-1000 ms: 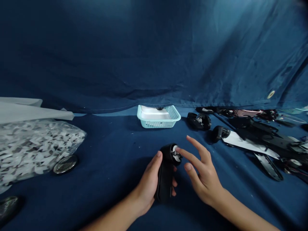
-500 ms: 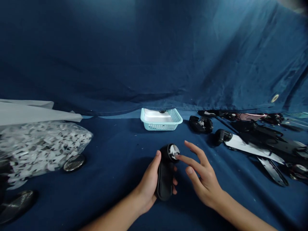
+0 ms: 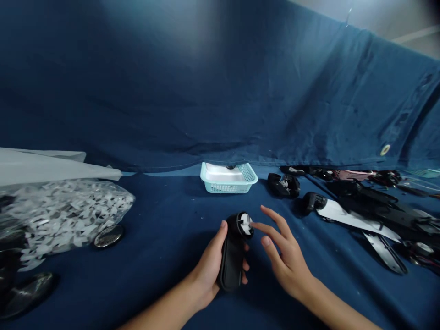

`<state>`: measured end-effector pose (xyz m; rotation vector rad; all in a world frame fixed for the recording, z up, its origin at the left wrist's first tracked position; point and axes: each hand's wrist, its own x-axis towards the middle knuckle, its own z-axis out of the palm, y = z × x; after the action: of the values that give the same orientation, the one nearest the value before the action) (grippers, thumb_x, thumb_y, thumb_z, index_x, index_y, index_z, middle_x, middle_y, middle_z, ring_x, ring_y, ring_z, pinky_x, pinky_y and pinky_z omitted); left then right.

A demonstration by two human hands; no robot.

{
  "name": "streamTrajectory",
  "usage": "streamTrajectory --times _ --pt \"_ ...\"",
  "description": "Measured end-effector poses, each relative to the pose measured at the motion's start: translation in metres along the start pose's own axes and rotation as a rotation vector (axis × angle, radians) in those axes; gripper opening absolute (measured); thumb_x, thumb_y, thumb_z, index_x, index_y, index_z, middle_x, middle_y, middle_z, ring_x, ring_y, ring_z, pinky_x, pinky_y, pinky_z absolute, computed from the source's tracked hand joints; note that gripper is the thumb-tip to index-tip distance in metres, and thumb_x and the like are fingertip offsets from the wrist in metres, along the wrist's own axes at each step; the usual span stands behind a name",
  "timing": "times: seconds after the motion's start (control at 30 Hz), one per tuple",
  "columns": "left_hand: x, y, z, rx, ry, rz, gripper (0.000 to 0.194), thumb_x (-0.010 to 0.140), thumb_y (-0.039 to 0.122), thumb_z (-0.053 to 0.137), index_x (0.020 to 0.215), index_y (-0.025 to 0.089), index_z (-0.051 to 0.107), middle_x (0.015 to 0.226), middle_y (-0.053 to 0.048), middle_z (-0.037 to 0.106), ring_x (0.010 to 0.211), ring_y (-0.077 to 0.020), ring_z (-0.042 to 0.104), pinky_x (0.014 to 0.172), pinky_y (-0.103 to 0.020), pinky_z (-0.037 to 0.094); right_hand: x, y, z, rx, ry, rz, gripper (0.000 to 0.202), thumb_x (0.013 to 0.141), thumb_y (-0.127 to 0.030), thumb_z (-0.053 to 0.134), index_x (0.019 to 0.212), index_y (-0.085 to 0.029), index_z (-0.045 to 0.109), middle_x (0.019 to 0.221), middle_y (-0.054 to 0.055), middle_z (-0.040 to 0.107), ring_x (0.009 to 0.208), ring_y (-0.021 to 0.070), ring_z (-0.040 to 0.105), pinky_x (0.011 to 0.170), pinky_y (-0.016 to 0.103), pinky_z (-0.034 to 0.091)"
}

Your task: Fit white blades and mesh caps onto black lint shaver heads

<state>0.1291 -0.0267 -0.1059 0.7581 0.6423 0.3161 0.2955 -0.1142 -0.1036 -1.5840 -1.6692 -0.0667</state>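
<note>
My left hand (image 3: 213, 261) is wrapped round the black handle of a handheld device (image 3: 231, 263), its thumb along the left side and fingertips showing on the right. The device's round head is at the top, turned to the right. A white plastic piece (image 3: 245, 223) sits in the open face of that head. My right hand (image 3: 287, 256) has its fingers spread, and the index fingertip touches or nearly touches the white piece. What kind of device this is I cannot make out.
A light blue basket (image 3: 228, 187) stands at the back. To the left lie a clear bag of white pieces (image 3: 79, 215) and an oval dark part (image 3: 108, 236). Black housings (image 3: 283, 184), a white-and-black part (image 3: 354, 217) and other parts spread rightward. A blue cloth (image 3: 206, 91) hangs behind.
The whole view has shifted slightly as the head moved. My left hand keeps hold of the device, and my right index finger stays at the white piece.
</note>
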Motion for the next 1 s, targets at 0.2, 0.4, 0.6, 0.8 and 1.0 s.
streamTrajectory --times 0.2,0.4,0.6,0.8,1.0 --pt "0.003 0.0 -0.004 -0.034 -0.04 -0.013 0.079 0.081 0.08 0.031 0.09 0.009 0.065 0.063 -0.01 0.065 0.049 -0.0171 0.062 0.05 -0.024 0.047 -0.004 0.001 0.001 0.028 -0.034 -0.079 0.035 0.096 -0.034 0.042 0.129 -0.032 0.054 0.149 0.005 0.032 0.135 0.0296 0.035 0.106 0.052 0.039" --pt "0.004 0.003 -0.004 -0.032 -0.047 -0.038 0.079 0.081 0.08 0.032 0.091 0.009 0.066 0.064 -0.009 0.065 0.049 -0.0171 0.062 0.051 -0.024 0.046 -0.003 0.002 -0.001 -0.13 -0.068 -0.151 0.041 0.095 -0.036 0.043 0.135 -0.032 0.049 0.155 0.005 0.021 0.137 0.034 0.031 0.103 0.057 0.038" --pt "0.005 0.001 -0.003 -0.018 -0.048 -0.041 0.079 0.081 0.079 0.033 0.095 0.009 0.065 0.066 -0.01 0.065 0.051 -0.0174 0.062 0.052 -0.026 0.048 0.002 -0.003 -0.004 -0.324 -0.011 -0.267 0.046 0.094 -0.033 0.043 0.141 -0.032 0.042 0.157 0.008 0.016 0.138 0.0365 0.028 0.105 0.063 0.027" --pt "0.001 0.002 0.003 -0.011 -0.025 0.032 0.071 0.087 0.072 0.034 0.11 0.01 0.06 0.062 -0.007 0.065 0.048 -0.0169 0.06 0.05 -0.026 0.048 0.004 -0.003 -0.004 -0.398 0.01 -0.229 0.049 0.094 -0.034 0.042 0.144 -0.032 0.037 0.156 0.008 0.019 0.138 0.0355 0.029 0.107 0.063 0.023" --pt "-0.001 0.004 0.005 -0.023 -0.018 0.047 0.069 0.086 0.072 0.036 0.106 0.011 0.062 0.066 -0.007 0.066 0.047 -0.0158 0.06 0.048 -0.025 0.047 0.002 -0.001 -0.004 -0.412 0.031 -0.186 0.047 0.095 -0.037 0.039 0.142 -0.034 0.039 0.155 0.008 0.024 0.136 0.0352 0.033 0.107 0.064 0.022"
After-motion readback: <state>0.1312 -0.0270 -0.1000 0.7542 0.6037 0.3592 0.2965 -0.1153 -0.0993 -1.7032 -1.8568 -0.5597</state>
